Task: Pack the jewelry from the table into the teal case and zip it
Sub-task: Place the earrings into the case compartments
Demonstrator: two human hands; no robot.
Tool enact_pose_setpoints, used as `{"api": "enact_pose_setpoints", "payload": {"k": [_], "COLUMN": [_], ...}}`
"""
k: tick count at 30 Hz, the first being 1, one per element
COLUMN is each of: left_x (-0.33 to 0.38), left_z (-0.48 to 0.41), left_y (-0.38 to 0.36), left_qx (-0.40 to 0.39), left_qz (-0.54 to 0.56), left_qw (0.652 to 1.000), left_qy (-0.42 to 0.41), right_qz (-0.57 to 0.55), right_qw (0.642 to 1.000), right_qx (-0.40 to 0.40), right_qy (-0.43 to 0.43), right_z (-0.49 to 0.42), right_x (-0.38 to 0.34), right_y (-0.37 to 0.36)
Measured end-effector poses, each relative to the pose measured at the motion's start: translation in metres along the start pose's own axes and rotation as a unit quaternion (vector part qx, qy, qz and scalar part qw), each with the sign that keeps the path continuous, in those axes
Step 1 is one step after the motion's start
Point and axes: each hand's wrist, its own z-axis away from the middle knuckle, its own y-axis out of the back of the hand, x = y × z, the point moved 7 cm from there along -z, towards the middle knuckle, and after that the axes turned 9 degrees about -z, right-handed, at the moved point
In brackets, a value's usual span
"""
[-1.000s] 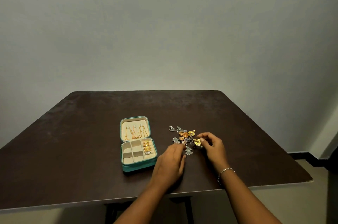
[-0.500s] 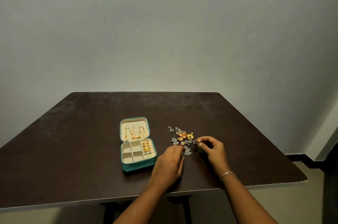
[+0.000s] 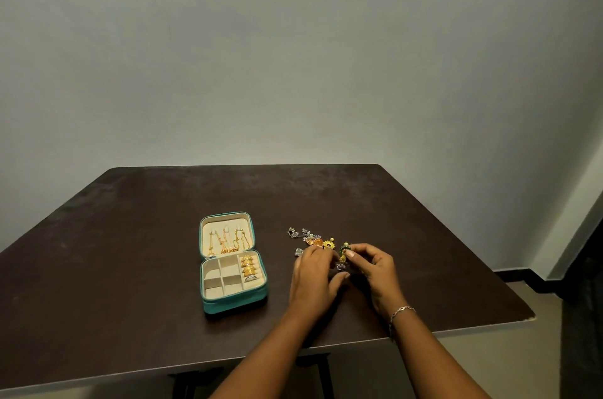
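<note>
the open teal case (image 3: pixel 233 304) lies left of both hands, and the table (image 3: pixel 114 268) stretches wide behind it. the right hand (image 3: pixel 375 271) pinches a small green and gold piece (image 3: pixel 344 253) just beside the jewelry pile (image 3: pixel 315 239). the left hand (image 3: pixel 311 281) covers part of the pile; whether it grips anything i cannot tell.

Nothing legible was recorded in the head view: no text, label, brand, number or sign. The teal case (image 3: pixel 235 304) carried no readable marking on its outer wall or its cream lining. The dark table (image 3: pixel 130 268) and the plain wall (image 3: pixel 293 56) bore no writing. The jewellery pieces were too small to tell whether any had a stamp.
</note>
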Motion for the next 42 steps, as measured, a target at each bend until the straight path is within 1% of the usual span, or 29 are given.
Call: {"api": "enact_pose_setpoints", "payload": {"k": [4, 8, 13, 16, 18, 22, 25, 27, 30, 31, 33, 36, 40, 42], "left_x": [-0.001, -0.001, -0.009, -0.014, -0.015, -0.016, -0.019, -0.026, -0.038, -0.041, -0.042, -0.042, -0.042, -0.041], "left_z": [-0.006, -0.007, -0.008, -0.007, -0.006, -0.002, -0.002, -0.001, 0.0, 0.0, 0.0, -0.001, -0.002, -0.003], "left_y": [-0.005, -0.005, -0.006, -0.004, -0.003, -0.005, -0.002, -0.001, -0.002, -0.002, 0.001, 0.001, -0.003, -0.003], "left_qx": [0.019, 0.036, 0.051, 0.059, 0.061, 0.058, 0.067, 0.094, 0.132, 0.138, 0.148, 0.147, 0.13, 0.129], "left_qz": [0.007, 0.039, 0.127, 0.193, 0.241, 0.349, 0.383, 0.406, 0.443, 0.446, 0.447, 0.461, 0.463, 0.458], "left_qw": [1.0, 0.998, 0.989, 0.977, 0.966, 0.93, 0.915, 0.899, 0.869, 0.865, 0.861, 0.857, 0.859, 0.861], "left_qy": [0.022, 0.025, 0.049, 0.07, 0.076, 0.095, 0.112, 0.134, 0.177, 0.185, 0.191, 0.18, 0.176, 0.178], "right_qz": [-0.018, 0.0, -0.007, -0.002, -0.004, 0.027, 0.049, 0.044, 0.062, 0.087, 0.184, 0.341, 0.467, 0.506], "right_qw": [1.0, 1.0, 1.0, 1.0, 0.999, 0.996, 0.994, 0.995, 0.996, 0.993, 0.978, 0.933, 0.869, 0.846], "right_qx": [0.008, -0.009, -0.011, -0.025, -0.051, -0.079, -0.097, -0.079, 0.019, 0.034, 0.017, -0.046, -0.124, -0.137], "right_qy": [0.001, 0.02, 0.016, 0.017, 0.019, 0.017, 0.024, 0.036, 0.068, 0.078, 0.101, 0.106, 0.102, 0.097], "right_z": [-0.001, -0.002, -0.002, -0.001, 0.002, 0.007, 0.008, 0.004, -0.013, -0.019, -0.031, -0.045, -0.057, -0.061], "right_x": [0.0, -0.002, 0.001, -0.001, -0.003, 0.002, 0.002, -0.003, -0.007, -0.007, -0.006, -0.001, 0.008, 0.011], "right_y": [0.002, 0.002, 0.003, 0.001, -0.003, -0.01, -0.016, -0.015, 0.002, 0.005, 0.003, -0.008, -0.022, -0.023]}}
